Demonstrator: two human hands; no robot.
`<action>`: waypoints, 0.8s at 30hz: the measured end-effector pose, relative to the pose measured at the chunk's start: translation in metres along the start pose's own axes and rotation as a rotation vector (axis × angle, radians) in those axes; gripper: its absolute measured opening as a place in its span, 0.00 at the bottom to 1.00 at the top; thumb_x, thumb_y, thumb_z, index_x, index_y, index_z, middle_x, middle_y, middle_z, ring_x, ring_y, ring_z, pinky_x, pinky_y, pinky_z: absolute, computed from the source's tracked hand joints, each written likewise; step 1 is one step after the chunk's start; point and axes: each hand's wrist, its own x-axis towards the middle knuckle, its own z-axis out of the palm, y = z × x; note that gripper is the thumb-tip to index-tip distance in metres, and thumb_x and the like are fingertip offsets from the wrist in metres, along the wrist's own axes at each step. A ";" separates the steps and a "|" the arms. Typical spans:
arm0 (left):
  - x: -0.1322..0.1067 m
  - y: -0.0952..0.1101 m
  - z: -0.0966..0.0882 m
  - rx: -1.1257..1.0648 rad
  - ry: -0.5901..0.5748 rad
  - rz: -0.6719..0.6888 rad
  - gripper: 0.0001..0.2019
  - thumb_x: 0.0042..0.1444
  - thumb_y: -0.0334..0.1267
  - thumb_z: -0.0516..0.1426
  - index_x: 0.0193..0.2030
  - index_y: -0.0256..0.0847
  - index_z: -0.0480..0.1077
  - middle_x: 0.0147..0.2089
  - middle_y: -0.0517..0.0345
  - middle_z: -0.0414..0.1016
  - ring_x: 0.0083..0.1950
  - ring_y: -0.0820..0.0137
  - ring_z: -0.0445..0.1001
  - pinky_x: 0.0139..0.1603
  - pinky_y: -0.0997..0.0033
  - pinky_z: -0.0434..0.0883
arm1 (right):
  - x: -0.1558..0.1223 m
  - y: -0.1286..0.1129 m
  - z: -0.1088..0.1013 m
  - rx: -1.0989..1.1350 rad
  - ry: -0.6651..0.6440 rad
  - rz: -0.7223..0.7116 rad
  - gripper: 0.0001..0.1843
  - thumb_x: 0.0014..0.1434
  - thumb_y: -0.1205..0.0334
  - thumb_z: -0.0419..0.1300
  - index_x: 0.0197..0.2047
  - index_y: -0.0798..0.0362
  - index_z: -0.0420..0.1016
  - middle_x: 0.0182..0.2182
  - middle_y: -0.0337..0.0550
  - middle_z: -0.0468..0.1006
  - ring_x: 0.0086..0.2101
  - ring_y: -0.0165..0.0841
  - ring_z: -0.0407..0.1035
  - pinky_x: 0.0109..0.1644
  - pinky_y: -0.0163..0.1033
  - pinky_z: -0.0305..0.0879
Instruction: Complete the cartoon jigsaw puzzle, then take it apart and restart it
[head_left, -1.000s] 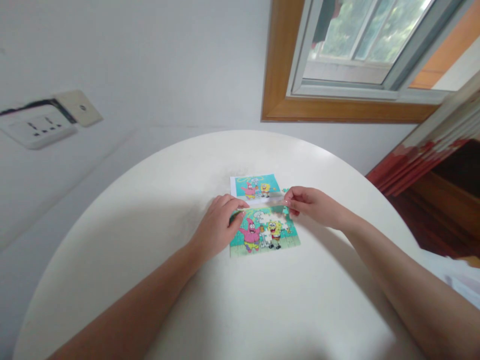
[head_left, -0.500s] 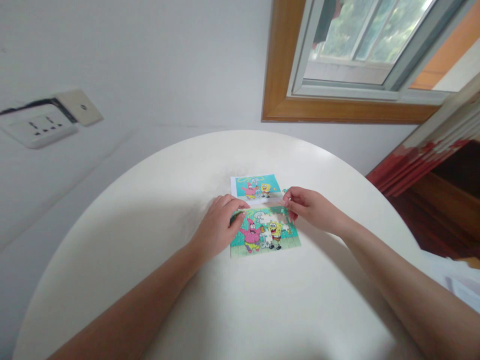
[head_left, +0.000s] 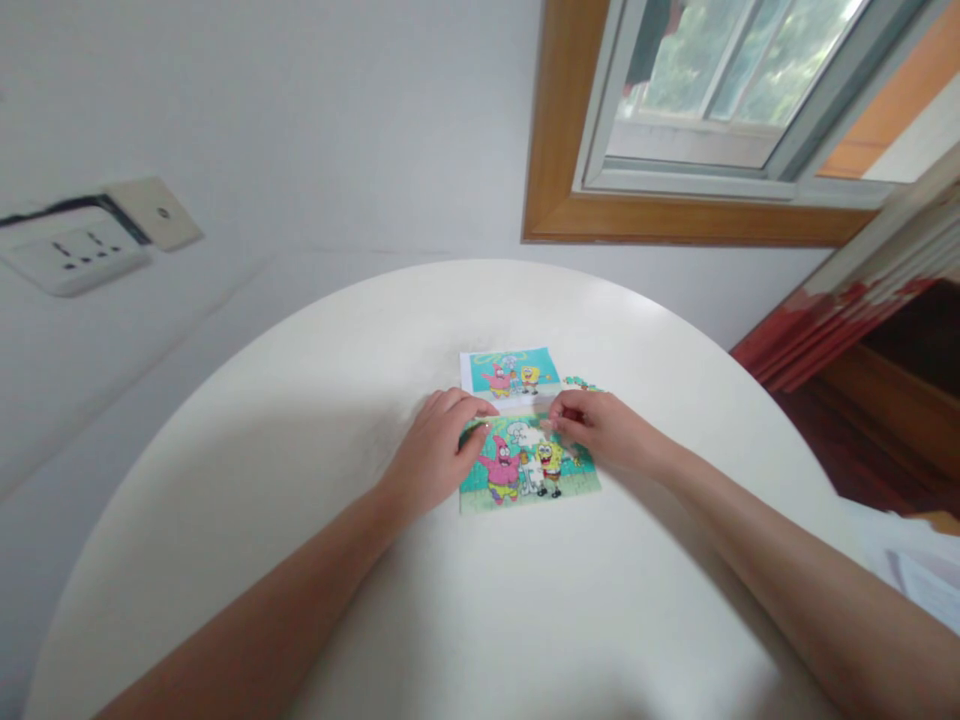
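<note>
A jigsaw puzzle (head_left: 500, 470) with a pink starfish and a yellow sponge character lies on the table, with white gaps near its top and centre. My left hand (head_left: 442, 440) rests over its upper left edge, thumb and forefinger apart. Over the upper right part of the puzzle, my right hand (head_left: 592, 428) pinches thumb and fingers together by the white gap. A small jigsaw piece seems to be between them, mostly hidden. Right behind the puzzle is a picture card (head_left: 517, 370) with the same scene. Several loose jigsaw pieces (head_left: 580, 383) lie beyond my right hand.
The round white table (head_left: 480, 610) stands against a white wall with a socket (head_left: 82, 250) at the left. A wood-framed window (head_left: 705, 215) is at the back right. A red and white curtain (head_left: 817, 310) hangs beside it, and papers (head_left: 915, 570) lie at the right edge.
My right hand has moved left, from the puzzle's right edge to the gap near its top, uncovering the loose pieces behind it. My left hand has stayed in place.
</note>
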 end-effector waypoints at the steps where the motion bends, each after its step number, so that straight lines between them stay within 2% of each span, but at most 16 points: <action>1: 0.000 -0.001 0.000 -0.001 -0.001 0.002 0.08 0.60 0.32 0.52 0.44 0.40 0.69 0.44 0.53 0.71 0.48 0.63 0.68 0.52 0.60 0.65 | 0.000 0.000 0.001 -0.003 -0.001 -0.002 0.07 0.59 0.61 0.55 0.32 0.52 0.71 0.22 0.35 0.70 0.24 0.27 0.61 0.29 0.33 0.54; 10: 0.001 0.000 -0.001 -0.004 0.003 0.001 0.08 0.59 0.32 0.52 0.43 0.40 0.69 0.43 0.53 0.71 0.48 0.63 0.68 0.51 0.59 0.65 | 0.004 0.005 0.005 -0.088 0.062 -0.090 0.06 0.58 0.59 0.59 0.32 0.51 0.74 0.25 0.37 0.71 0.26 0.28 0.61 0.31 0.35 0.54; 15: 0.001 0.001 -0.001 -0.001 -0.006 -0.003 0.07 0.59 0.32 0.52 0.43 0.40 0.69 0.43 0.53 0.70 0.48 0.63 0.68 0.52 0.59 0.65 | 0.003 0.003 0.008 -0.082 0.072 -0.080 0.06 0.56 0.58 0.60 0.35 0.50 0.73 0.23 0.35 0.69 0.25 0.28 0.61 0.30 0.34 0.54; 21: 0.000 -0.001 0.000 -0.002 -0.006 -0.005 0.08 0.59 0.32 0.52 0.43 0.41 0.69 0.44 0.53 0.70 0.48 0.63 0.68 0.52 0.59 0.65 | -0.001 0.002 -0.009 -0.052 0.165 -0.043 0.09 0.61 0.60 0.51 0.36 0.51 0.71 0.23 0.36 0.69 0.25 0.28 0.60 0.30 0.34 0.54; 24: 0.000 -0.001 0.000 0.001 -0.012 -0.005 0.08 0.59 0.32 0.51 0.43 0.42 0.69 0.44 0.53 0.71 0.48 0.62 0.68 0.51 0.59 0.65 | -0.003 0.002 -0.017 -0.048 0.166 -0.039 0.07 0.59 0.62 0.53 0.35 0.51 0.72 0.24 0.36 0.69 0.25 0.28 0.60 0.31 0.34 0.54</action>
